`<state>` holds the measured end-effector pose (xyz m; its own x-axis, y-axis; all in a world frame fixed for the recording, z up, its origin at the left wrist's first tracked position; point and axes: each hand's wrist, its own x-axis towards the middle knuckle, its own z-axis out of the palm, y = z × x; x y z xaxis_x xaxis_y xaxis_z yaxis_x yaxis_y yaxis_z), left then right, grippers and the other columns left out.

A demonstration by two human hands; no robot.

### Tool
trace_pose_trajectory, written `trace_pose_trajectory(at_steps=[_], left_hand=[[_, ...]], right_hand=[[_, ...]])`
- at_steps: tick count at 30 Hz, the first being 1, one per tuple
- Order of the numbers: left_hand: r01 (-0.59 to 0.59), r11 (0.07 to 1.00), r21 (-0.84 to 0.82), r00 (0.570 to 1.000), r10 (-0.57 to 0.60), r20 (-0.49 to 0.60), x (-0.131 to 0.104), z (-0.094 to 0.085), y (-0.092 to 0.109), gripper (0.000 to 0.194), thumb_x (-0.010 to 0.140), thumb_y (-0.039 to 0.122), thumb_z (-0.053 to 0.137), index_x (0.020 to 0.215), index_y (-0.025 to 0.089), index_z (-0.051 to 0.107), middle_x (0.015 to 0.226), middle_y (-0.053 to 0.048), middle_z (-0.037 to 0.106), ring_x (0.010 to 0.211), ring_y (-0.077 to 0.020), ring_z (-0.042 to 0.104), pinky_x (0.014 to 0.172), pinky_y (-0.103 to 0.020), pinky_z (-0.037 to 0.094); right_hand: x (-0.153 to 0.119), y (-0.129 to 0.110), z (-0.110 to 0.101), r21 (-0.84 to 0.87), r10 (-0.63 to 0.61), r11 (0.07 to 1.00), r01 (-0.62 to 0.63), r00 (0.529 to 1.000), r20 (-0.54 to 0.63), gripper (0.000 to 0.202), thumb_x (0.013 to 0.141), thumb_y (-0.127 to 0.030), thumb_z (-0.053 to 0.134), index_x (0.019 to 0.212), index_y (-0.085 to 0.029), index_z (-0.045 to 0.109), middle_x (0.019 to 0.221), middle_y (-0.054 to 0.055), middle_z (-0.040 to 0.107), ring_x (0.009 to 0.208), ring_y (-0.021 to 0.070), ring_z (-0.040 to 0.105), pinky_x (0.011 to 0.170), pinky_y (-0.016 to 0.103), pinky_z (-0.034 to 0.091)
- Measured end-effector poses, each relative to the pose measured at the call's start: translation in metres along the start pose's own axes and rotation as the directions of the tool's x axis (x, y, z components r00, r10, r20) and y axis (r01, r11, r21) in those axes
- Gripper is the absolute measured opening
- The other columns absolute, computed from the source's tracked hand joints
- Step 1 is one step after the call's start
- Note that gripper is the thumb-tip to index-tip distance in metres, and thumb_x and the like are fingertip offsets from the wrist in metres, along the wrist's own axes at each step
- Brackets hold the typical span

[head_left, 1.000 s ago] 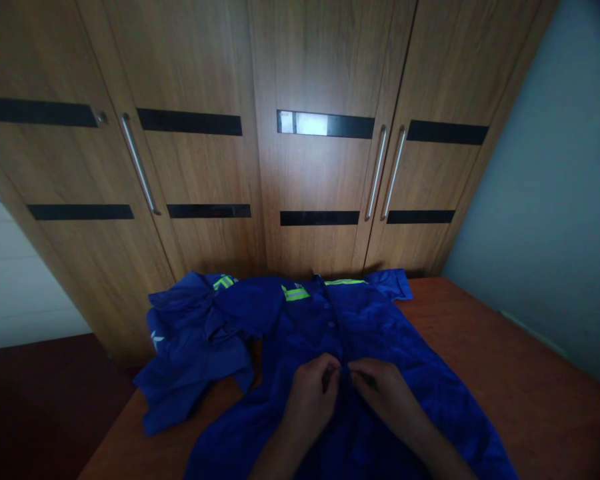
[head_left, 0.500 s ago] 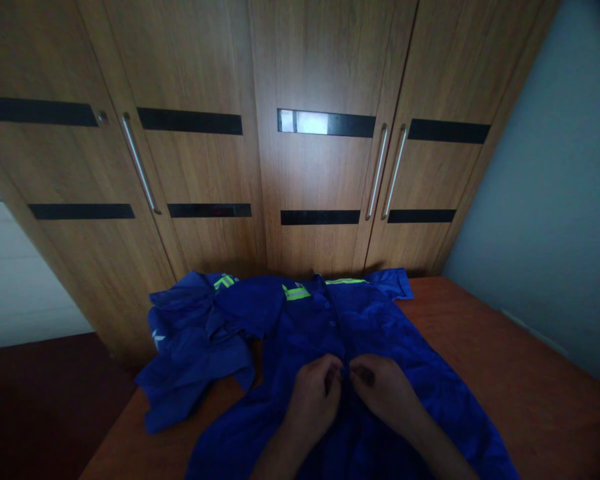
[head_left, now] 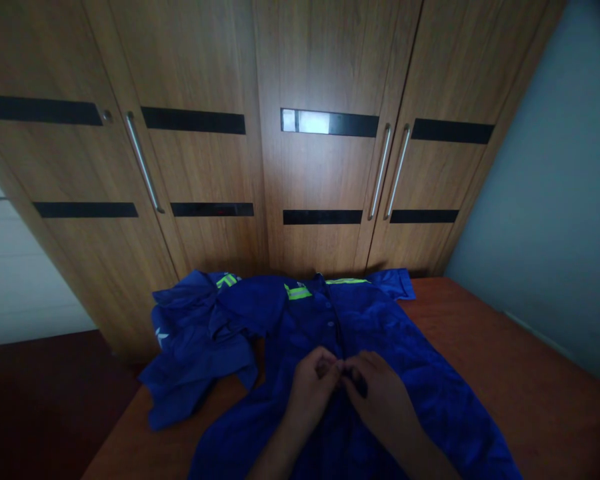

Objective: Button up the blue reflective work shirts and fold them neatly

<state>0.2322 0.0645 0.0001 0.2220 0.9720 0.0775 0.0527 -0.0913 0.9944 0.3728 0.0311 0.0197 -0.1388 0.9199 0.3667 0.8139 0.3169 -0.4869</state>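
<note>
A blue short-sleeved garment with buttons and yellow-green reflective strips lies spread out, its collar end toward the wardrobe. My left hand pinches the front placket at its middle, thumb and forefinger together. Right against it, my right hand also pinches the placket, and the fingertips of both meet. What exactly sits between the fingertips is hidden. Two buttons show on the placket above my hands.
A second blue garment lies crumpled to the left, by the sleeve. Beneath both is a reddish-brown wooden surface. Behind it stands a wooden wardrobe with metal handles. A pale wall bounds the right side.
My hands have come closer together, fingertips now touching at the placket. The right hand has shifted slightly left. Both garments lie as before.
</note>
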Motion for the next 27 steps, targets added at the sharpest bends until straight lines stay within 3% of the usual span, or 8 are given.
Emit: trace_pose_trajectory(at_steps=[7,14,19,27], left_hand=[[0.006,0.996,-0.093,1.000,-0.008,-0.013,0.002,0.001,0.000,0.011,0.077,0.027,0.058,0.077,0.016,0.058,0.056,0.004,0.056,0.052,-0.0104,0.052,0.052,-0.021,0.038],[0.010,0.993,-0.120,1.000,-0.010,0.001,0.002,0.003,-0.002,0.007,0.073,0.015,0.054,0.079,0.016,0.058,0.058,0.003,0.058,0.054,-0.0109,0.055,0.053,-0.021,0.042],[-0.025,0.997,-0.074,1.000,0.026,0.008,0.000,0.002,-0.002,0.012,0.080,0.028,0.057,0.079,0.016,0.059,0.061,0.002,0.058,0.055,-0.0113,0.055,0.054,-0.022,0.042],[0.024,0.992,-0.126,0.999,-0.029,-0.038,0.002,0.003,-0.005,0.032,0.075,0.046,0.065,0.069,0.017,0.055,0.052,0.004,0.055,0.048,-0.0099,0.051,0.048,-0.020,0.038]], right_hand=[[-0.001,0.007,-0.002,0.083,0.039,0.996,-0.037,0.999,-0.023,0.018,0.079,-0.010,0.053,0.089,-0.022,0.063,0.078,0.002,0.059,0.077,0.0185,0.055,0.071,0.030,0.042],[0.002,0.008,-0.005,0.143,0.042,0.989,-0.038,0.999,-0.027,0.015,0.083,-0.014,0.049,0.080,-0.022,0.062,0.075,0.002,0.058,0.075,0.0173,0.055,0.069,0.029,0.042],[0.007,0.005,-0.003,0.116,0.041,0.993,-0.034,0.998,-0.053,0.016,0.082,-0.013,0.049,0.071,-0.021,0.057,0.074,0.002,0.057,0.074,0.0170,0.054,0.068,0.029,0.041],[0.008,-0.003,0.007,0.023,0.006,1.000,-0.004,0.996,-0.093,0.016,0.082,-0.010,0.050,0.071,-0.021,0.054,0.075,0.001,0.056,0.077,0.0175,0.054,0.070,0.029,0.040]])
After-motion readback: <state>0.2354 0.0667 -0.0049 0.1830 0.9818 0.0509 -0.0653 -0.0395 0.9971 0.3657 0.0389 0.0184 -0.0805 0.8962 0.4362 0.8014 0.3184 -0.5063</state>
